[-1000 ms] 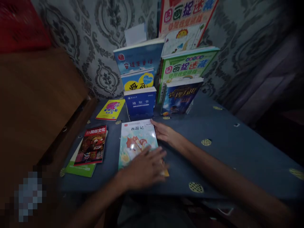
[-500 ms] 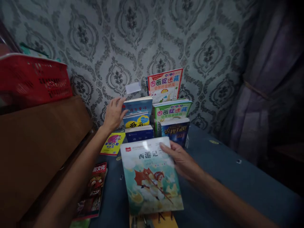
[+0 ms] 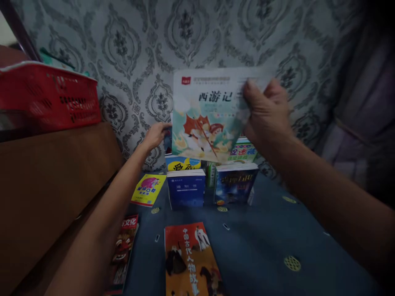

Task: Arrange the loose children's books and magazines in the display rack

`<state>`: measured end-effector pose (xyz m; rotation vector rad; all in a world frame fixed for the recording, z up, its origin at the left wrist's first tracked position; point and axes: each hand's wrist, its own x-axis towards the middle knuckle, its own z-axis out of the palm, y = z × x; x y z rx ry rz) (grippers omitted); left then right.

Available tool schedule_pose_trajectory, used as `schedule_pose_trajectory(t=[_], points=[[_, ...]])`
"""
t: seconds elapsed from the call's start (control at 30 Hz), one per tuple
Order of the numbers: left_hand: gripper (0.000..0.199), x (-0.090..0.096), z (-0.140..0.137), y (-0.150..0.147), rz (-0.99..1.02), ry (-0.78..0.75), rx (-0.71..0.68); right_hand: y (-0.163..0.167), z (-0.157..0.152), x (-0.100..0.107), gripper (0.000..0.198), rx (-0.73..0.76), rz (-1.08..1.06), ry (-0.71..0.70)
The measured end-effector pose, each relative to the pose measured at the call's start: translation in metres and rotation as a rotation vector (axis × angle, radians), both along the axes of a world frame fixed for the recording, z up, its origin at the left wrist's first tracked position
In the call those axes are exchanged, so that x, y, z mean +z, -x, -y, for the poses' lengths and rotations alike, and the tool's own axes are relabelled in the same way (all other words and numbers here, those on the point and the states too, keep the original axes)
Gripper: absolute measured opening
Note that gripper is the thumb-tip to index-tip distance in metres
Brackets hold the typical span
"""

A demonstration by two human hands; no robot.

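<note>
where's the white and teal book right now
In the head view, the white and teal book is at upper centre, held at its right edge by the right hand, appearing just above the yellow and blue book.

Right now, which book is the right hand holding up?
The pale 西游记 book: the right hand grips its upper right side. The orange book lies flat and the blue 通知书 book stands upright, no hand on either.

1. Held book [image 3: 203, 119]: white, teal
2. Wallpaper [image 3: 216, 37]: grey with dark damask medallions
3. Basket [image 3: 54, 117]: red, white rim
4. Tablecloth [image 3: 253, 246]: dark blue, speckled yellow ovals
5. Flat booklet [image 3: 148, 189]: yellow, pink patch
6. Lower book [image 3: 193, 263]: red, orange
</note>
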<state>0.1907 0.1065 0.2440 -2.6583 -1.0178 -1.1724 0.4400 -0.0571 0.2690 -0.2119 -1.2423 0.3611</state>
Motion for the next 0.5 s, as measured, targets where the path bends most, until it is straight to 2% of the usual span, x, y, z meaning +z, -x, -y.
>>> schedule_pose_trajectory(t=[0.1, 0.23, 0.4, 0.5], points=[[0.038, 0.007, -0.013, 0.003, 0.074, 0.290, -0.117, 0.004, -0.031, 0.019, 0.035, -0.036, 0.039, -0.070], [0.040, 0.007, -0.025, 0.010, 0.230, 0.558, -0.292, 0.009, -0.067, 0.019, 0.037, -0.083, 0.139, 0.010], [0.050, -0.002, -0.033, 0.016, 0.380, 0.673, -0.370, 0.018, -0.098, 0.014, 0.040, -0.036, 0.181, 0.018], [0.052, -0.007, -0.029, 0.018, 0.438, 0.683, -0.382, 0.025, -0.108, 0.018, 0.040, -0.096, 0.215, 0.067]])
